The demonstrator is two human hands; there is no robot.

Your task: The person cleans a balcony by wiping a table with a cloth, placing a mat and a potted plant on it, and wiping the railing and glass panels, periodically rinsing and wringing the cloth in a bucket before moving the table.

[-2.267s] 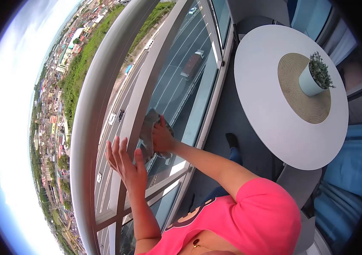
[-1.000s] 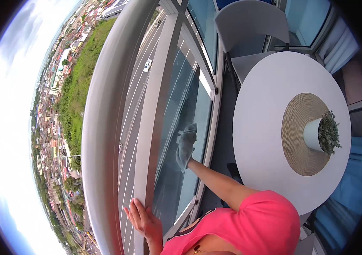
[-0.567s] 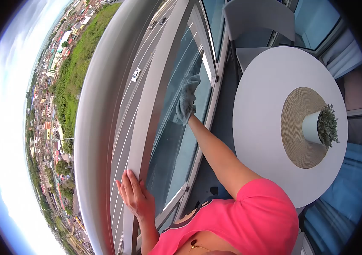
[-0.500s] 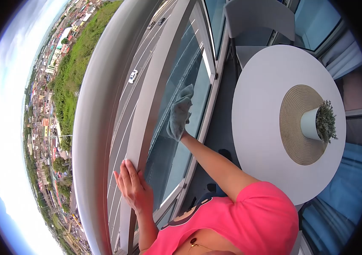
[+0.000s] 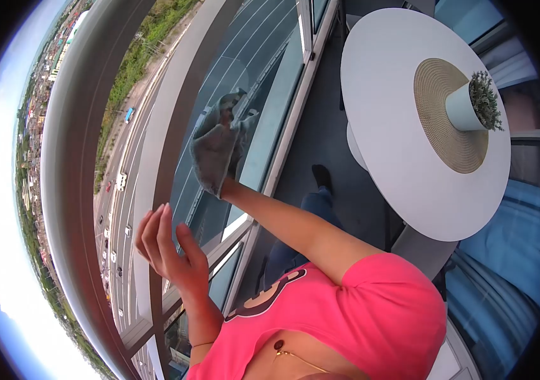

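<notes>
A grey cloth [image 5: 213,155] covers my right hand [image 5: 228,183], which presses it to the glass panel [image 5: 270,82] below the railing. The fingers of that hand are hidden by the cloth, and a dark reflection shows in the glass beside it. My left hand [image 5: 171,247] is open, thumb apart from the lightly bent fingers, in front of the flat lower rail [image 5: 175,95]. Whether its fingertips touch that rail I cannot tell. Beyond it runs the thick rounded top handrail [image 5: 70,145].
On my right stands a white oval table [image 5: 403,158] with a woven round placemat [image 5: 431,114] and a potted plant [image 5: 463,111] on it. A blue curtain [image 5: 510,253] hangs behind it. A road with cars [image 5: 122,180] lies far below the railing.
My right hand and the cloth have moved left and nearer to me across the glass. My left hand has come off the flat rail's face and its thumb has spread. The view has shifted.
</notes>
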